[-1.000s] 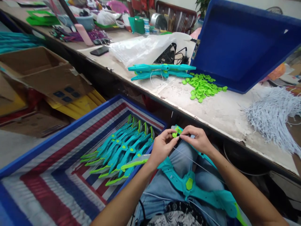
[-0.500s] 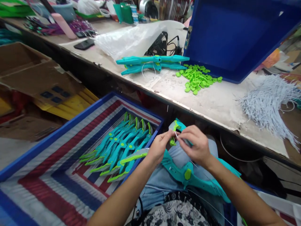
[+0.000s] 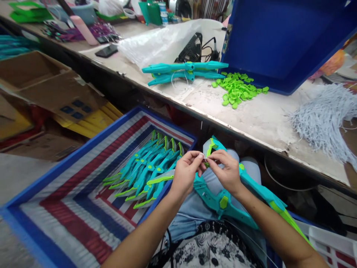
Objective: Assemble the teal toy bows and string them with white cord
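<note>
My left hand [image 3: 186,172] and my right hand [image 3: 225,169] meet above my lap, both pinching a thin white string [image 3: 205,158] between their fingertips. Just behind the fingertips is a green and clear tip [image 3: 208,147] of a teal toy bow part. A teal bow piece with a green pentagon [image 3: 224,202] lies across my jeans, partly hidden by my right hand and forearm. Another teal and green limb [image 3: 267,197] passes beside my right forearm. Left of my hands, several teal and green bows [image 3: 150,167] lie in a row in a striped, blue-rimmed bin [image 3: 92,143].
On the worktable [image 3: 267,126] are stacked teal bows [image 3: 185,70], green pieces [image 3: 240,89], a bundle of white strings [image 3: 326,123], a fan [image 3: 192,48] and a large blue crate [image 3: 279,44]. A cardboard box [image 3: 52,82] stands at the left; a white basket [image 3: 331,242] is at lower right.
The view has shifted slightly. My hands have come closer together at the string, and my right hand has turned. More of the teal and green limb shows beside my right forearm.
</note>
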The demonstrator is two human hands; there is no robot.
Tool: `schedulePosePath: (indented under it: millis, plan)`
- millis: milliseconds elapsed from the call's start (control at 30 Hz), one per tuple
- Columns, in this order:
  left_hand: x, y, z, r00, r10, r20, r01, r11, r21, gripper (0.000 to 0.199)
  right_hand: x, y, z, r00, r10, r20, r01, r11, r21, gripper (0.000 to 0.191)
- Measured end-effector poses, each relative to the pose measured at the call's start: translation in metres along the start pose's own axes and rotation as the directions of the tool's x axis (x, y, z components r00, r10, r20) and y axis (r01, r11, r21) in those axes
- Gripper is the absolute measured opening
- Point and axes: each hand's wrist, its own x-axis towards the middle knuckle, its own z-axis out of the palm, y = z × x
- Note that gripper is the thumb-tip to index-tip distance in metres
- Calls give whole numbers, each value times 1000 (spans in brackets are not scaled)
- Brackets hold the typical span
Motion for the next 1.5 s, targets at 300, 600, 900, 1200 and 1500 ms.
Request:
schedulePosePath:
  millis: [300, 600, 900, 1200, 1500]
  plan:
    - [6, -4, 6, 999, -26, -20, 23, 988, -152, 27, 3, 1, 2, 1000, -18, 8, 19, 999, -50, 12]
    - [6, -5, 11, 996, -81, -21, 75, 976, -206, 28, -3, 1, -2, 993, -107, 44, 112, 981, -158, 15]
    - [6, 3, 2, 984, -134, 115, 144, 986, -86, 36, 3, 6, -4, 991, -91, 93, 99, 992, -84, 21]
    - [9, 9, 6, 977, -187, 100, 200, 970, -139, 26, 10, 5, -13, 978, -170, 125, 187, 971, -147, 16]
    - [3, 9, -2, 976, -160, 149, 154, 987, 48, 22, 8, 1, -18, 949, -250, 192, 301, 899, -318, 17]
